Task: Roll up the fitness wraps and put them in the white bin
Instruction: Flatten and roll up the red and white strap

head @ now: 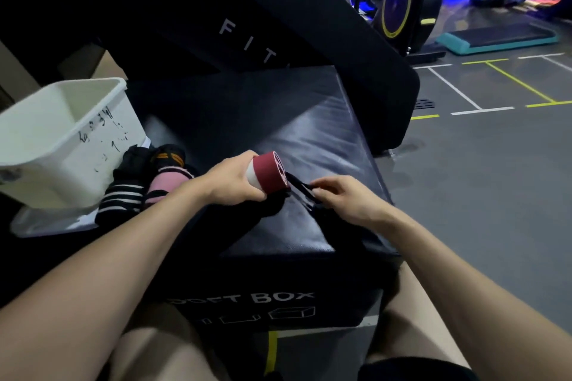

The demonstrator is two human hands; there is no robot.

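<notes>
My left hand [233, 179] grips a rolled dark-red and white fitness wrap [270, 174] just above the black soft box [309, 133]. A black strap [301, 189] trails from the roll to the right, and my right hand [343, 198] pinches its end. To the left stands the white bin [62, 139], tilted, with handwriting on its side. Between the bin and my left hand lie loose wraps: a black one with white stripes [123, 198], a pink one [168, 181] and a black one with orange stripes [168, 158].
A large black pad lettered "FIT" [247, 40] leans behind the box. The grey gym floor with white and yellow lines [479, 96] lies to the right. An exercise machine [399, 6] and a teal step platform [498, 37] stand far back. My knees are below the box.
</notes>
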